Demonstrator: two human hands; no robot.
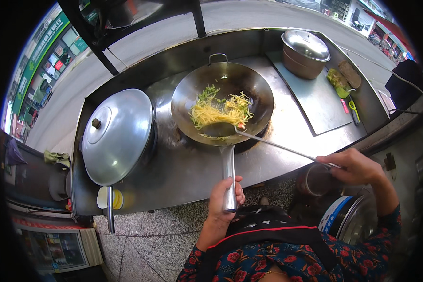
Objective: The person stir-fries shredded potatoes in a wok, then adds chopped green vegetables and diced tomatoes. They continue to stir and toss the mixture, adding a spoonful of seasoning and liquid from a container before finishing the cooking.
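My left hand (222, 198) is closed around the metal handle of a large wok (257, 84) on the stainless-steel stove counter (197, 187). In my right hand (354, 166) is the long thin handle of a metal ladle (220, 129), whose bowl lies low in the wok at the near edge of the food. Pale yellow shredded strips (211, 114), probably potato, form a loose heap in the wok with green strips (208, 93) at its far left and a small red piece near the ladle.
Left of the wok stands a pan under a domed metal lid (121, 141). A lidded pot (305, 54) sits on a metal board (308, 95) at the right, beside green-handled scissors (354, 112). Below the counter on the right are a bucket (313, 181) and a round lidded container (356, 218).
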